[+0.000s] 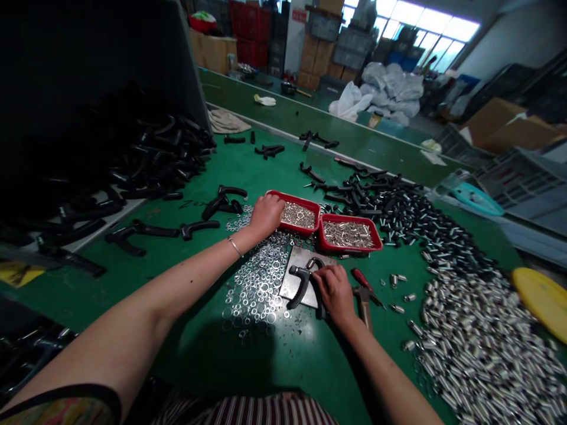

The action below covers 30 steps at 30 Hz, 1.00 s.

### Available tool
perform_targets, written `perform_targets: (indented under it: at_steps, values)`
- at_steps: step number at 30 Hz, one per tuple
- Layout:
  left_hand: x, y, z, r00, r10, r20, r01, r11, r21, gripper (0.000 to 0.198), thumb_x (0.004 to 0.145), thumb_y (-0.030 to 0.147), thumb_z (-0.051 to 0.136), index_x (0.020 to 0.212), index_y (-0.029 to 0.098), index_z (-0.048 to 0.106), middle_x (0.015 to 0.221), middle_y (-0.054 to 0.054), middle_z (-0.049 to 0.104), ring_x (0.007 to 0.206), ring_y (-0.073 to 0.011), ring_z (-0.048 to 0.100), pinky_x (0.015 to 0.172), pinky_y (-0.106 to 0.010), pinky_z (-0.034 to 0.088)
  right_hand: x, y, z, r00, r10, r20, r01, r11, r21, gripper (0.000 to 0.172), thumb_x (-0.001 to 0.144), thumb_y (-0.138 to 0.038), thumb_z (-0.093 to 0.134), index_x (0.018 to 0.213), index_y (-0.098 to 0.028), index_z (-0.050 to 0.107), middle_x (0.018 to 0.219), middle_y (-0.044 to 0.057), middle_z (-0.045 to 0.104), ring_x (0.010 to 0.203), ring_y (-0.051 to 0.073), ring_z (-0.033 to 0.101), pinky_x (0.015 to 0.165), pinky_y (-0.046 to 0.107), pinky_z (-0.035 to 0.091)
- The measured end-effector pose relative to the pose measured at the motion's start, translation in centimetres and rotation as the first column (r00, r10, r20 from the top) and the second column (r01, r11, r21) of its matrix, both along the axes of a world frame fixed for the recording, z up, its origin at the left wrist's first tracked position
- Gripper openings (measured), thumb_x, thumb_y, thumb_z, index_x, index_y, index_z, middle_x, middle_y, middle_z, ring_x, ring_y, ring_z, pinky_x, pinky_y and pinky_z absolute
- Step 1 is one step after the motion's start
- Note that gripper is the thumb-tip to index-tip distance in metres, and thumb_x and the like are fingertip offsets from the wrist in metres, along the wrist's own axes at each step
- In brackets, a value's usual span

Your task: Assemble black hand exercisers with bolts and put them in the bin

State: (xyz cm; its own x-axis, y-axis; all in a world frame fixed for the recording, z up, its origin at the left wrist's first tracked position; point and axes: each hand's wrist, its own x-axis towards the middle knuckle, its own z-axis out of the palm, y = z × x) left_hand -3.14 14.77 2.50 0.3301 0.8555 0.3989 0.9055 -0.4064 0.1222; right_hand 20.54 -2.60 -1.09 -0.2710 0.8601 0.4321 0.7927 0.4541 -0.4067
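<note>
My left hand (266,213) reaches into the left red tray (305,228), which holds many tiny metal parts. Its fingers are curled, and the fingertips are hidden among the parts. My right hand (335,290) is closed, thumb and fingers pinching a black curved handle (319,301) over a small metal plate (290,285). Beside it on the plate lies another black handle (301,287) with a rounded end. A second red tray (378,241), filled with small metal pins, stands right of the first.
Loose metal rings (259,283) spread left of the plate. A hammer (365,302) and a red-handled screwdriver (359,275) lie right of my right hand. Metal cylinders (491,348) and black-headed screws (411,212) are heaped at right. Black handles (163,153) pile up at left.
</note>
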Motion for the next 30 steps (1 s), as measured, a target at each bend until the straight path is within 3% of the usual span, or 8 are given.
perform_targets:
  at_steps: [7,14,19,21,23,25,27,30]
  values:
    - [0.3,-3.0,0.6,0.966,0.010,0.259,0.018,0.994,-0.104,0.010,0.087,0.015,0.053,0.092,0.015,0.061,0.088,-0.008,0.066,0.083,-0.0207,0.059,0.076,-0.034,0.044,0.2,0.1,0.0,0.984,0.022,0.176,-0.029,0.999,0.037,0.018,0.098,-0.026,0.051,0.089,-0.020,0.064,0.089,0.009,0.064,0.086,0.023,0.052,0.074,0.033,0.047]
    - [1.6,-9.3,0.5,0.803,-0.179,0.568,0.353,0.912,-0.211,0.007,0.092,0.022,0.055,0.094,0.019,0.061,0.092,-0.003,0.067,0.087,-0.0160,0.063,0.081,-0.031,0.048,-0.1,0.0,0.5,0.959,0.013,0.282,-0.006,1.000,-0.026,0.025,0.100,-0.025,0.044,0.089,-0.021,0.066,0.089,0.010,0.064,0.089,0.024,0.052,0.075,0.035,0.048]
    - [1.8,-12.1,-0.6,0.764,-0.193,0.616,0.417,0.876,-0.243,0.009,0.092,0.021,0.055,0.095,0.020,0.063,0.095,-0.003,0.067,0.092,-0.0167,0.063,0.086,-0.032,0.049,1.0,0.4,2.3,0.978,0.145,0.150,-0.123,0.981,-0.152,0.020,0.098,-0.026,0.048,0.100,-0.023,0.067,0.098,0.009,0.065,0.096,0.024,0.056,0.082,0.037,0.050]
    - [0.8,-12.4,-1.0,0.764,-0.157,0.626,0.395,0.881,-0.260,0.009,0.091,0.022,0.055,0.094,0.020,0.064,0.094,-0.003,0.067,0.091,-0.0165,0.063,0.085,-0.031,0.049,2.9,-1.0,2.9,0.991,0.071,0.117,-0.053,0.986,-0.156,0.020,0.097,-0.031,0.050,0.109,-0.022,0.064,0.107,0.011,0.064,0.102,0.025,0.057,0.089,0.040,0.049]
    - [-0.6,-12.4,-1.2,0.755,-0.083,0.650,0.352,0.888,-0.296,0.010,0.091,0.024,0.056,0.094,0.020,0.064,0.092,-0.002,0.067,0.085,-0.0157,0.064,0.081,-0.030,0.050,5.6,-3.7,3.1,0.978,-0.130,0.165,0.155,0.976,-0.150,0.025,0.094,-0.039,0.053,0.108,-0.019,0.060,0.108,0.014,0.063,0.101,0.028,0.059,0.088,0.043,0.048]
    - [-1.6,-12.4,-1.4,0.720,0.002,0.693,0.330,0.878,-0.345,0.011,0.091,0.026,0.056,0.095,0.020,0.064,0.090,-0.001,0.068,0.078,-0.0144,0.065,0.076,-0.029,0.051,8.3,-7.1,2.8,0.925,-0.241,0.294,0.320,0.912,-0.258,0.032,0.087,-0.051,0.060,0.092,-0.019,0.058,0.091,0.013,0.064,0.084,0.029,0.062,0.075,0.041,0.049]
    - [-1.7,-12.2,-1.5,0.676,0.051,0.735,0.350,0.856,-0.381,0.012,0.090,0.027,0.056,0.096,0.020,0.064,0.089,-0.001,0.068,0.075,-0.0139,0.066,0.074,-0.028,0.051,10.2,-10.1,2.5,0.893,-0.293,0.341,0.431,0.775,-0.463,0.035,0.081,-0.055,0.063,0.083,-0.021,0.054,0.074,0.007,0.062,0.066,0.025,0.060,0.060,0.035,0.046]
    - [-0.8,-12.1,-1.5,0.663,0.031,0.748,0.380,0.847,-0.372,0.011,0.088,0.025,0.058,0.094,0.019,0.066,0.090,-0.002,0.069,0.082,-0.0156,0.066,0.078,-0.029,0.051,10.9,-12.4,2.9,0.900,-0.424,0.097,0.351,0.575,-0.739,0.037,0.081,-0.058,0.058,0.078,-0.023,0.049,0.064,0.001,0.058,0.059,0.021,0.059,0.056,0.031,0.044]
